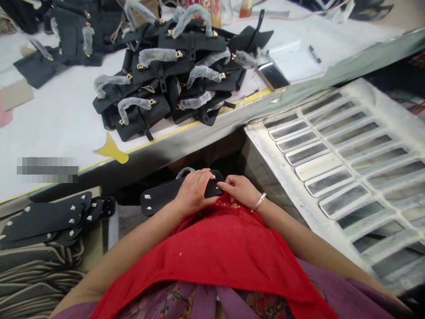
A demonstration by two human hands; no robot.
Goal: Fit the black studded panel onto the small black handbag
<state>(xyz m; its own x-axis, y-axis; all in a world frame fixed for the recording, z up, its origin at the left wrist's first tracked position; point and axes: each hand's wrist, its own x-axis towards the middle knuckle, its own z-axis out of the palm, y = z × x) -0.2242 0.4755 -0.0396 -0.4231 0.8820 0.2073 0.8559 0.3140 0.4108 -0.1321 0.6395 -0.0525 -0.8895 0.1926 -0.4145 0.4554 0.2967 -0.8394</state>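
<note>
A flat black leather bag piece (159, 197) with small white tabs lies across my lap over red cloth (212, 248). My left hand (194, 192) is wrapped over its right end, fingers curled around it. My right hand (239, 189), with a silver bangle at the wrist, pinches at the same end, fingertips by a small gold stud. A pale wrapped handle loop (184, 170) shows just behind the piece.
A heap of black handbags (172, 79) with wrapped handles lies on the white table (59, 119). A phone (272, 75), notepad and pen (314, 53) lie to its right. Stacked black pieces (49, 219) sit at lower left. A slotted metal rack (332, 164) stands at the right.
</note>
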